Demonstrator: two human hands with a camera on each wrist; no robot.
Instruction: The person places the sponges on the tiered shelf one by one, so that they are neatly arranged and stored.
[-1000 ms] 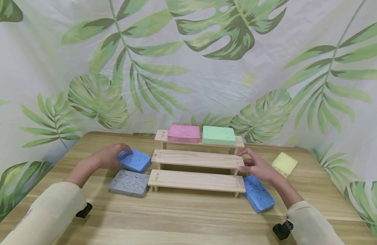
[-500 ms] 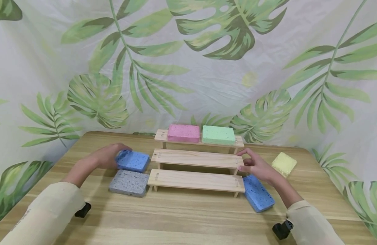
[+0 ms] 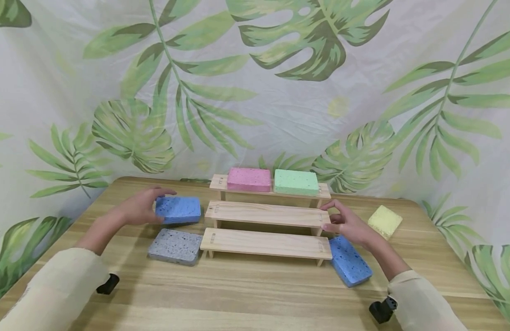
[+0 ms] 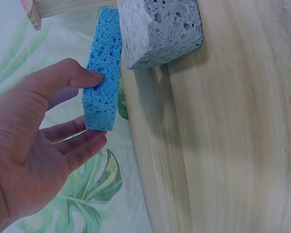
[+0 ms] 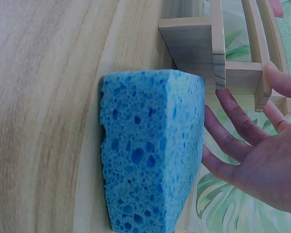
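My left hand [image 3: 144, 207] grips a blue sponge [image 3: 178, 210] by its left end, thumb on the near side and fingers around the far side. The sponge appears raised a little off the table, behind a grey sponge [image 3: 175, 247]. In the left wrist view the thumb presses the blue sponge's edge [image 4: 103, 68]. My right hand [image 3: 349, 224] pinches the right end of the middle step of a three-step wooden stand [image 3: 266, 215]. A second blue sponge [image 3: 350, 261] lies just below that hand, and in the right wrist view this sponge [image 5: 145, 150] hides part of the fingertips.
On the top step sit a pink sponge [image 3: 249, 179] and a green sponge [image 3: 295, 182]. A yellow sponge [image 3: 385, 222] lies on the wooden table [image 3: 238, 294] to the right. A leaf-printed cloth [image 3: 279, 110] hangs behind the table's back edge.
The left blue sponge has turned from slanted to nearly level with the stand and shifted slightly left and up, held by my left hand. My right hand stays at the stand.
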